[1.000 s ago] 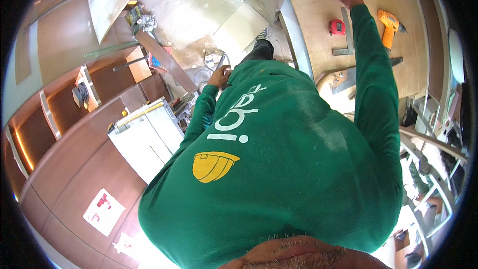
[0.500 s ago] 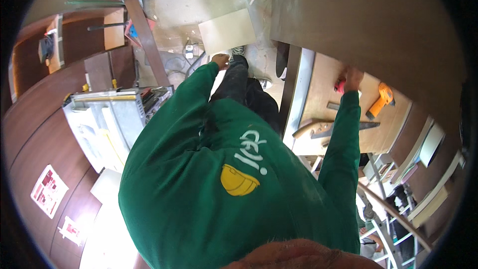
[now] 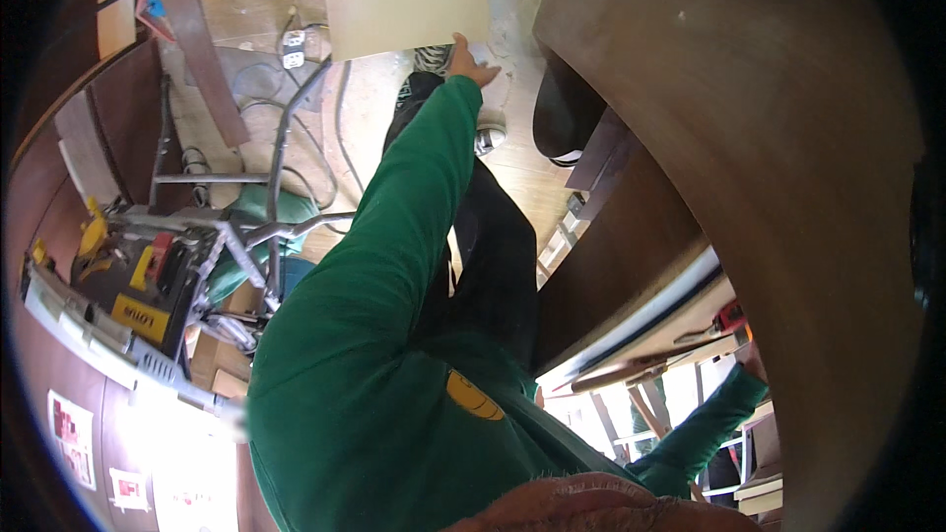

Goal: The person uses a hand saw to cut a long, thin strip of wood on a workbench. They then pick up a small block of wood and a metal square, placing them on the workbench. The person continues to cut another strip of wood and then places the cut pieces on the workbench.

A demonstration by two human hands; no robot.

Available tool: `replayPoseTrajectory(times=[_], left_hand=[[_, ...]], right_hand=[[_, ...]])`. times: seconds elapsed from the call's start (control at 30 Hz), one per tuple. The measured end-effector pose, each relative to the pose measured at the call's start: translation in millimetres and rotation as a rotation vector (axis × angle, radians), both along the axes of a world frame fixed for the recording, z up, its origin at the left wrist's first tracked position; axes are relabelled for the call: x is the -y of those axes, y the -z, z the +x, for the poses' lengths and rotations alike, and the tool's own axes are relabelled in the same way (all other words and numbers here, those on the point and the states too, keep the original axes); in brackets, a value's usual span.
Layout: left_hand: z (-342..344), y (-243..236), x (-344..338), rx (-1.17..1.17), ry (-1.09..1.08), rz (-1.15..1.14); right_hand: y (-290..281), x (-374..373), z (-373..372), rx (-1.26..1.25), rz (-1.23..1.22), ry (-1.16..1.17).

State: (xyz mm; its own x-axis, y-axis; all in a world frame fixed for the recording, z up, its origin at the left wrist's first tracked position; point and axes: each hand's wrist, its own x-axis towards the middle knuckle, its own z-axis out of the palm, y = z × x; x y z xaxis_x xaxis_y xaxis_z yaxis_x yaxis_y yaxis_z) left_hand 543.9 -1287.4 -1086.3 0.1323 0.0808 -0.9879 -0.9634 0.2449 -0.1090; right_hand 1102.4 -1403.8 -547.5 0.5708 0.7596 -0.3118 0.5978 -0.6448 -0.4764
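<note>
My left arm, in a green sleeve, reaches forward. At its end my left hand (image 3: 471, 65) is open, thumb and fingers apart, with nothing held in it. It hovers over my shoes beside the lower right corner of a pale rectangular board (image 3: 404, 2); I cannot tell whether they touch. My right hand (image 3: 753, 363) is far to the right at the bench edge, partly covered by a large brown panel (image 3: 680, 69), and its fingers are hidden. Just beyond that hand lies a red tool (image 3: 729, 317) on the wooden bench.
On the left stands a metal-framed table machine (image 3: 148, 276) with grey legs. A long brown plank (image 3: 197, 39) and a white power strip (image 3: 294, 47) with cables lie on the floor. A dark curved panel edge (image 3: 567, 113) stands ahead right.
The view has turned and my body has leaned forward. My left hand has stretched further out, its fingers now spread. The bench shows edge-on, with the orange drill mostly hidden.
</note>
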Motion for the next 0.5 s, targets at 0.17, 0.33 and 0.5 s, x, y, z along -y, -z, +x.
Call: replayPoseTrajectory(times=[0.17,0.33,0.5], left_hand=[[-43,105,-17,-0.031,-0.433,0.307],[-57,-18,-30,-0.450,-0.051,0.226],[-114,-140,31,-1.106,0.656,-0.068]], right_hand=[[-3,-27,23,-0.023,-0.042,-0.073],[-30,-22,42,-0.010,-0.105,-0.089],[20,-84,74,-0.185,-0.142,-0.320]])
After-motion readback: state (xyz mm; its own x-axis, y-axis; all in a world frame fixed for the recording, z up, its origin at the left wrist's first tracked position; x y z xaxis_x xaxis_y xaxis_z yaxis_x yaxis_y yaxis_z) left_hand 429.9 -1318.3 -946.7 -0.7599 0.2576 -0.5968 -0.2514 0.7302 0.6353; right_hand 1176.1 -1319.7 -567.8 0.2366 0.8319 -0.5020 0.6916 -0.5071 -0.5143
